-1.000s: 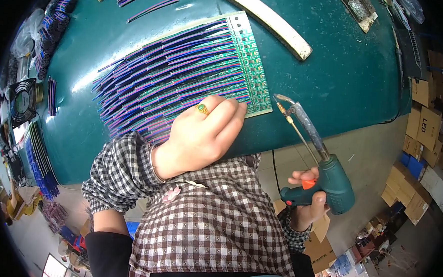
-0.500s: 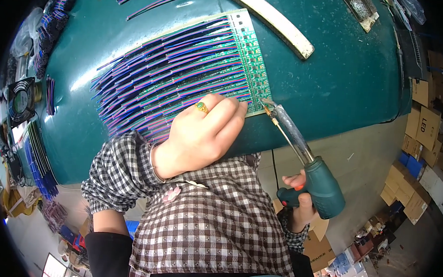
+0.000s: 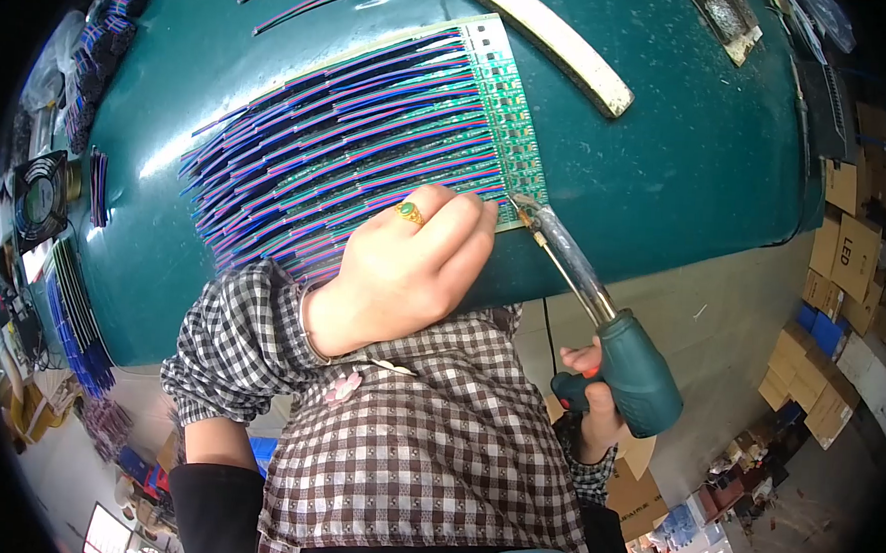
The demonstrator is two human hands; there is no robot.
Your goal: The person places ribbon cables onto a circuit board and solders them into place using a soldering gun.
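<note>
A green circuit board panel (image 3: 516,130) lies on the table, with rows of thin blue, pink and black wires (image 3: 350,141) fanning leftward across it. My left hand (image 3: 404,259), wearing a ring, bends over the panel's near edge. Its fingers are closed in a pinch at the wire ends; the fingertips are partly hidden. My right hand (image 3: 601,410) is wrapped round the handle of a dark green soldering gun (image 3: 640,377). The gun's metal barrel slants up and left. Its tip is at the board's near right corner, just beside my left fingertips.
A curved pale strip (image 3: 546,37) lies beyond the board. A worn metal tray (image 3: 725,21) sits at the far right. Loose wires (image 3: 307,7) lie at the back, and a black fan (image 3: 44,201) stands at the left edge. Cardboard boxes (image 3: 845,248) are stacked at right.
The soldering gun has shifted slightly left, bringing its tip closer to my left fingertips. My left hand has stayed almost where it was.
</note>
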